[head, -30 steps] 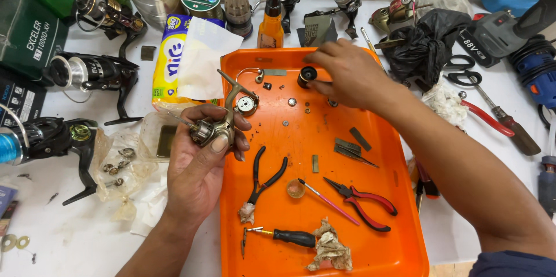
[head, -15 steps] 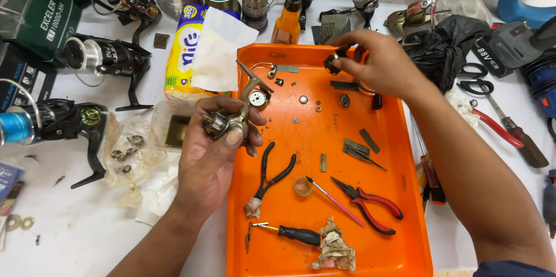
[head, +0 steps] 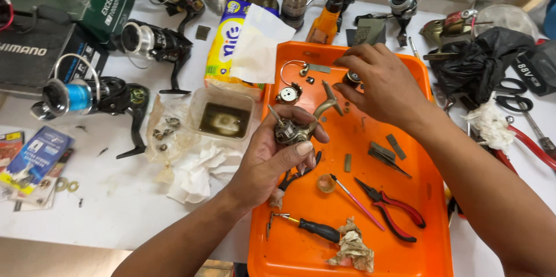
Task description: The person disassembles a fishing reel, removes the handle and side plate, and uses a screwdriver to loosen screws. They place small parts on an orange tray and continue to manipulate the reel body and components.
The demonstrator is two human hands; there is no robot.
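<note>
The fishing reel body (head: 295,128), probably rigid, greasy metal, sits clamped in the left hand (head: 272,164), best gripped by its stem, while the right hand (head: 379,83) pinches a small black part (head: 351,78).

black part under right hand (head: 382,83): mostly covered by the fingers, its shape cannot be told
black pliers (head: 292,178): jaws hidden behind the left hand (head: 272,161)
orange tray (head: 405,242): near edge cut off by the frame
loose bits on tray: too small to tell
right forearm: runs out of frame
</note>
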